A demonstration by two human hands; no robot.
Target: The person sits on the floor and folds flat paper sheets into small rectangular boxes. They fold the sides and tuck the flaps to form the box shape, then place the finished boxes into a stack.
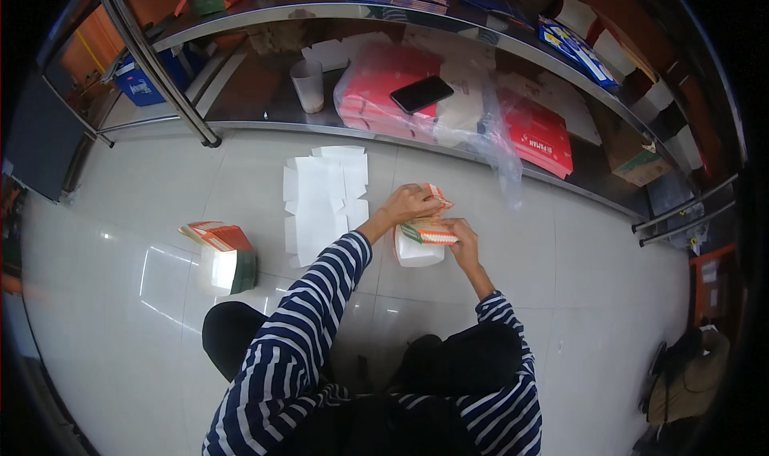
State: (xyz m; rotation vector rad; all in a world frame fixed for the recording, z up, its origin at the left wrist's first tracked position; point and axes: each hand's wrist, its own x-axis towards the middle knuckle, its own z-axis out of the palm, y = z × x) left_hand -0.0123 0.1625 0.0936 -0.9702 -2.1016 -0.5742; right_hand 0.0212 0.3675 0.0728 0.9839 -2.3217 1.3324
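Pinching a small paper box [420,256] by its orange-patterned flaps, the left hand [408,203] is closed on the upper part and the right hand [463,238] on the right end. That box is just right of the frame's centre, its white side showing. Another box [234,257], orange and green, sits on the tiled floor [513,280] at the left. White card sheets [314,196] lie flat between them. At the top centre, a dark phone [421,95] rests on a red stack [384,70], right of a cup [308,86].

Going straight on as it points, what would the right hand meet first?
The right hand would likely meet the orange flap of the white carton, which it seems to touch; beyond, depth is unclear.
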